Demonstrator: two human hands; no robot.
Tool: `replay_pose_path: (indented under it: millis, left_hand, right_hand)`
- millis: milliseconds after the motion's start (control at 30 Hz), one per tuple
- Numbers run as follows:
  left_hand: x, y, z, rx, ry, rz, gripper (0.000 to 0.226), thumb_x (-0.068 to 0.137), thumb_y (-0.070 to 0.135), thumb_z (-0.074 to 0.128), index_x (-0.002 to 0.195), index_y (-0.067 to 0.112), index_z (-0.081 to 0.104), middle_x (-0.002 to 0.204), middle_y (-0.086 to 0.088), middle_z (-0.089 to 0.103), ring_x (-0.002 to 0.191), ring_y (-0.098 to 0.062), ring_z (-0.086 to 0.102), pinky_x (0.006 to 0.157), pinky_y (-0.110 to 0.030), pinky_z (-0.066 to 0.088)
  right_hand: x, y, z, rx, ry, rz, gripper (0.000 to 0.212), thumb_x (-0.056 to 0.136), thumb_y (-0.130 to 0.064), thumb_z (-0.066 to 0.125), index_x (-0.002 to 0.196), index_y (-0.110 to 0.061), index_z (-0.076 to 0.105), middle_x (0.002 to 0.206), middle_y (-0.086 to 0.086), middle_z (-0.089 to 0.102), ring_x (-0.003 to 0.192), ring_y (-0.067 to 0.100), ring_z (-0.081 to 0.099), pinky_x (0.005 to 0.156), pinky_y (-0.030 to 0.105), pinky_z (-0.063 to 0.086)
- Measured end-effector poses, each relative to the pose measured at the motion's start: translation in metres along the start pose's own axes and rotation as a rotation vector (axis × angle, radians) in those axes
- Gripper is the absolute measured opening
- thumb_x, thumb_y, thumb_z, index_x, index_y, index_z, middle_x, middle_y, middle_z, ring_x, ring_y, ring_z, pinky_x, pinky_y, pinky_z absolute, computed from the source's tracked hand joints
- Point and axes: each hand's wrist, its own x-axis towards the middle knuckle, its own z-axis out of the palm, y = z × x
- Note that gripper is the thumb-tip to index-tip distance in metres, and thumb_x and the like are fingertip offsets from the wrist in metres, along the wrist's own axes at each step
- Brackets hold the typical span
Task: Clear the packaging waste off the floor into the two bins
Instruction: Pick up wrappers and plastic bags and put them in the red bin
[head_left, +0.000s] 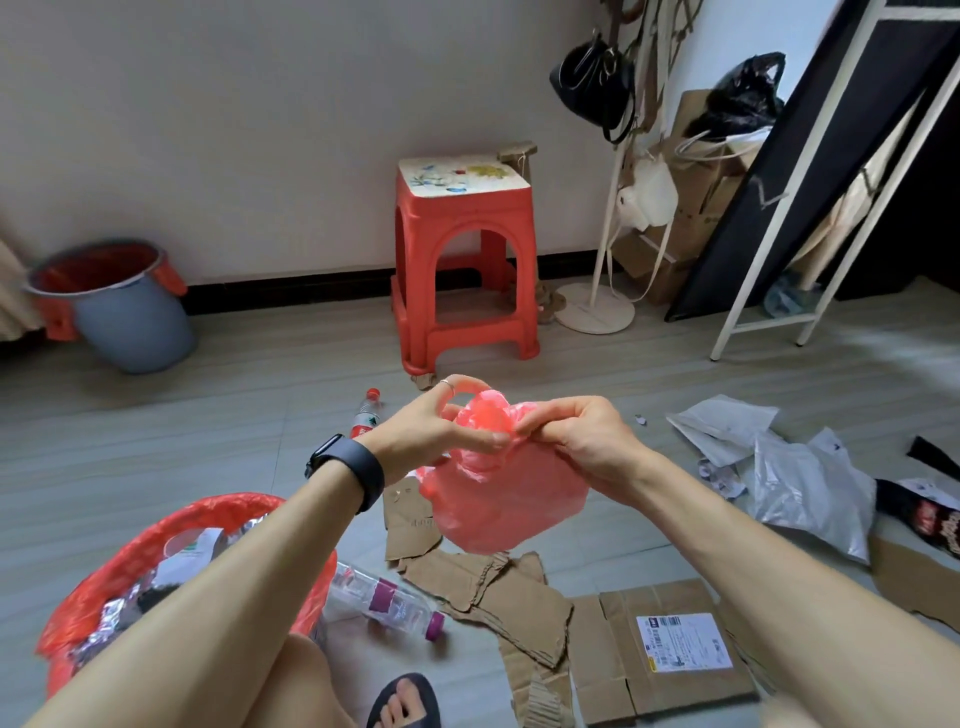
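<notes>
- The left hand (431, 431) and right hand (576, 441) both pinch a red plastic bag (504, 493) above the floor (260, 415).
- Torn cardboard (498, 587) lies beneath.

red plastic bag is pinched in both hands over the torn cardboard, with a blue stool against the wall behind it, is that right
Not quite. The stool against the wall is red, not blue, as the head view shows. The rest holds: the left hand and the right hand both pinch the red plastic bag over the torn cardboard.
</notes>
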Motion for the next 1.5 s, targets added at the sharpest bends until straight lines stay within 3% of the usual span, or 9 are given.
replay_pose_path:
  millis: [100,233,367,467,767,933,1100,1300,1500]
  left_hand:
    - [-0.001,0.0,0.001,0.088,0.093,0.058,0.059,0.071,0.007,0.085,0.109,0.04,0.056,0.108,-0.012,0.068,0.078,-0.022,0.065,0.061,-0.031,0.051]
    - [-0.001,0.0,0.004,0.316,0.305,0.213,0.044,0.064,0.009,0.076,0.088,0.043,0.06,0.087,0.004,0.068,0.074,-0.016,0.061,0.07,-0.037,0.056]
    - [-0.004,0.001,0.015,0.471,0.36,0.294,0.031,0.065,0.015,0.082,0.08,0.035,0.065,0.077,0.014,0.067,0.076,-0.013,0.065,0.068,-0.033,0.056]
    - [-0.002,0.001,0.012,0.368,0.377,0.237,0.037,0.06,0.009,0.082,0.08,0.037,0.069,0.081,0.012,0.07,0.078,-0.012,0.068,0.067,-0.038,0.06]
    - [-0.021,0.018,-0.013,0.051,0.051,0.17,0.028,0.085,0.029,0.076,0.113,0.033,0.076,0.132,0.016,0.062,0.118,0.005,0.057,0.105,-0.024,0.04]
    - [-0.013,0.012,-0.006,0.159,-0.081,0.149,0.068,0.078,0.028,0.084,0.137,0.043,0.052,0.128,0.018,0.061,0.118,0.003,0.056,0.098,-0.017,0.044]
    - [-0.005,0.009,-0.001,0.243,0.097,0.193,0.051,0.073,0.014,0.084,0.115,0.034,0.065,0.092,0.009,0.075,0.083,-0.007,0.071,0.074,-0.021,0.056]
    - [-0.007,0.001,0.001,0.152,0.209,0.219,0.046,0.063,0.006,0.084,0.098,0.034,0.071,0.081,0.008,0.074,0.071,-0.011,0.068,0.071,-0.03,0.058]
    - [-0.008,-0.002,0.002,0.291,0.389,0.26,0.037,0.065,0.022,0.085,0.088,0.048,0.072,0.081,0.016,0.073,0.079,-0.003,0.067,0.073,-0.019,0.052]
  right_hand:
    - [-0.001,-0.005,-0.001,0.141,-0.087,0.053,0.023,0.08,0.008,0.064,0.089,-0.009,0.077,0.102,0.011,0.074,0.089,0.028,0.068,0.081,0.031,0.055]
    - [-0.003,-0.01,-0.004,-0.033,-0.114,0.144,0.051,0.084,-0.037,0.079,0.13,-0.032,0.058,0.117,0.002,0.072,0.096,0.024,0.074,0.082,0.033,0.057]
    - [-0.003,-0.004,0.008,-0.339,-0.179,0.148,0.055,0.073,-0.069,0.074,0.109,-0.028,0.072,0.106,0.003,0.076,0.098,0.021,0.072,0.087,0.041,0.06]
    - [0.001,-0.008,0.009,-0.34,-0.105,0.053,0.036,0.077,-0.044,0.084,0.102,-0.019,0.076,0.083,0.002,0.073,0.072,0.017,0.067,0.06,0.028,0.052]
    - [-0.002,-0.013,-0.001,-0.113,-0.102,0.013,0.031,0.086,0.003,0.07,0.11,-0.015,0.077,0.081,0.0,0.076,0.064,0.006,0.065,0.052,0.015,0.045]
    - [-0.001,-0.016,0.005,0.074,-0.125,0.052,0.038,0.08,0.018,0.063,0.107,-0.006,0.076,0.089,0.016,0.072,0.074,0.023,0.065,0.06,0.028,0.057]
    - [0.002,-0.014,0.002,0.064,-0.057,0.041,0.038,0.083,0.013,0.057,0.106,-0.01,0.076,0.094,0.018,0.069,0.081,0.03,0.056,0.067,0.031,0.047]
    - [-0.002,-0.013,-0.001,-0.233,-0.144,0.137,0.058,0.076,-0.074,0.065,0.123,-0.039,0.063,0.119,-0.012,0.071,0.114,0.013,0.063,0.089,0.036,0.046]
    - [-0.005,-0.01,0.016,-0.151,-0.121,0.083,0.033,0.083,-0.037,0.08,0.114,-0.03,0.071,0.102,0.006,0.077,0.093,0.023,0.075,0.081,0.044,0.062]
